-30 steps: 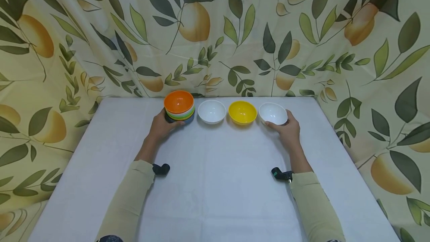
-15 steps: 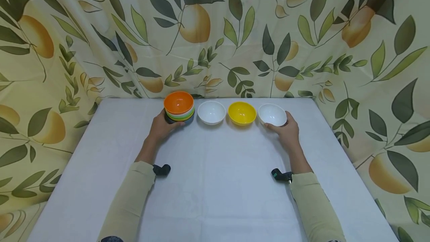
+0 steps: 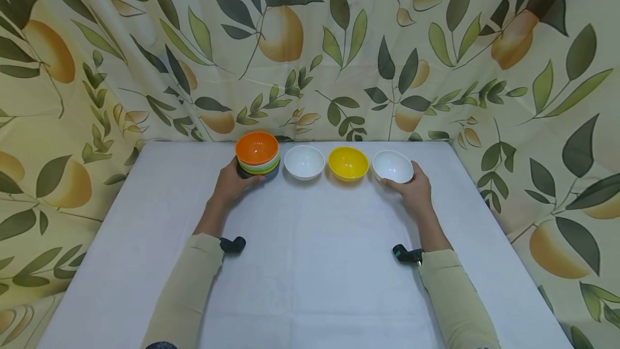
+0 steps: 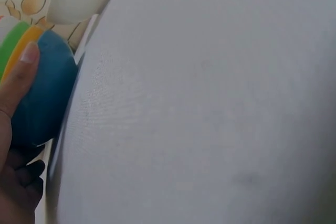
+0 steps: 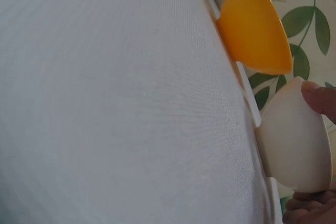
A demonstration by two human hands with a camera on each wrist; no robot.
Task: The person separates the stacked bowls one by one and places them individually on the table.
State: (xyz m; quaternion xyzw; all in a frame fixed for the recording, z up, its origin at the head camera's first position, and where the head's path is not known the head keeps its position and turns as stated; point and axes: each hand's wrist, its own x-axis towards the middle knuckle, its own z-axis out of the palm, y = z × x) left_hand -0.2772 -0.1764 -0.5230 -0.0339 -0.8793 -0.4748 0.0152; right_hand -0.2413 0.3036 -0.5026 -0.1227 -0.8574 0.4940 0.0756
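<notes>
At the far left of a row of bowls stands a nested stack of bowls [image 3: 257,149], orange on top, with white, green and yellow rims below and a blue bowl [image 4: 46,90] lowest. My left hand [image 3: 231,182] grips this stack, thumb across its near side and fingers around the left. At the row's right end, a white bowl [image 3: 392,166] sits on the table, and my right hand [image 3: 415,186] holds it with the thumb in front and the other fingers behind. Between them are another white bowl [image 3: 304,162] and a yellow bowl [image 3: 348,164], untouched.
A white cloth covers the table [image 3: 310,263], and the bowls stand near its far edge. Right behind that edge hangs a curtain [image 3: 300,85] printed with fruit and leaves. A small black camera [image 3: 233,245] is strapped at the left wrist, another black camera [image 3: 407,254] at the right.
</notes>
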